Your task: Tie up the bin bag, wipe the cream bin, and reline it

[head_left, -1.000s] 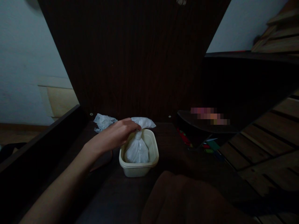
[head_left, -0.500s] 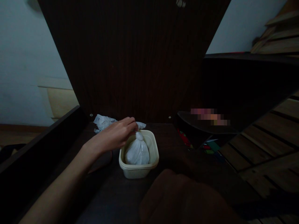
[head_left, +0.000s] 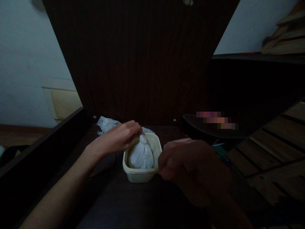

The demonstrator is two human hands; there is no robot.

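Homelike room, dark panel (head_left: 138,63), wooden slats (head_left: 267,156)

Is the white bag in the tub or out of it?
In. The white bag sits within the walls of the tub, while the left hand pinches its gathered top.

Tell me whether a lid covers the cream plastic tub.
No, the cream plastic tub is open on top, with the gathered white plastic bag visible inside.

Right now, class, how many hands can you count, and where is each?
2: the left hand at the gathered neck of the white bag, the right hand curled at the right side of the cream tub. No other hand shows.
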